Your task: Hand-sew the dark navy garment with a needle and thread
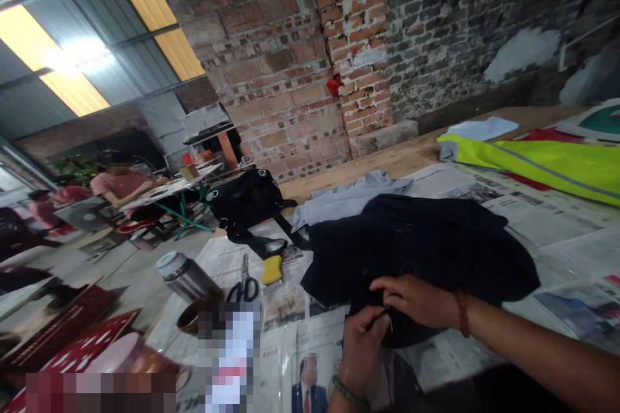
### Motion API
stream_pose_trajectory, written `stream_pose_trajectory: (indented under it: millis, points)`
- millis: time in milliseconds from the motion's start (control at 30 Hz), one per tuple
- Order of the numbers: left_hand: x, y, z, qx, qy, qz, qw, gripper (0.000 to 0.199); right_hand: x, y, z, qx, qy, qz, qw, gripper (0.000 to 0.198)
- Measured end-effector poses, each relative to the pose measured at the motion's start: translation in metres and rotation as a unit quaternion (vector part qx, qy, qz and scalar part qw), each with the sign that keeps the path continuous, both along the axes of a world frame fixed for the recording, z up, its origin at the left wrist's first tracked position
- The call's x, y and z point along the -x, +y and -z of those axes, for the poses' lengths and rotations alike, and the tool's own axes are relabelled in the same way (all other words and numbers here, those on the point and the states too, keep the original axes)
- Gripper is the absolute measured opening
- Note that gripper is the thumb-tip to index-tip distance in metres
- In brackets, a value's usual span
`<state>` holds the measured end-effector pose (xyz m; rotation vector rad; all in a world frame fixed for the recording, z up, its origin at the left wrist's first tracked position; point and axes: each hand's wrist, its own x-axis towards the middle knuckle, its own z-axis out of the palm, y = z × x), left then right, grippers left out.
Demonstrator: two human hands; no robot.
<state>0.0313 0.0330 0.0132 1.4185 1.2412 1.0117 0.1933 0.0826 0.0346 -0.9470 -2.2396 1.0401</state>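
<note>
A dark navy garment (pixel 426 245) lies crumpled on a table covered in newspaper (pixel 542 219). My right hand (pixel 416 300) rests on its near edge, fingers pinched on the fabric, with a red band on the wrist. My left hand (pixel 361 342) comes up from below and pinches the same edge right against the right hand; a green bead bracelet sits on that wrist. A thin pale thing, maybe a needle or thread, shows between the fingers, too small to tell.
Scissors (pixel 245 285), a yellow object (pixel 272 269), a steel flask (pixel 186 276) and a black bag (pixel 247 200) lie left. A grey cloth (pixel 349 197) and a neon yellow garment (pixel 547 164) lie farther back. Brick wall behind; people sit at a table far left.
</note>
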Motion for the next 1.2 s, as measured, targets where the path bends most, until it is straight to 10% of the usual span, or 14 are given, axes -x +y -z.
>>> stream_pose_trajectory:
  millis: [400,1000,1200]
  points:
    - [-0.001,0.001,-0.001,0.025,-0.001,-0.026,0.999,0.025,-0.016,-0.036,0.009,-0.267,-0.004,0.030,0.963,0.026]
    - [0.001,-0.020,-0.015,-0.114,0.025,-0.114,0.987,0.020,0.003,-0.043,0.047,-0.243,0.023,0.074,0.967,0.019]
    - [0.074,-0.071,-0.035,-0.217,0.161,-0.246,0.931,0.026,0.003,-0.042,0.055,-0.246,0.043,0.062,0.966,0.012]
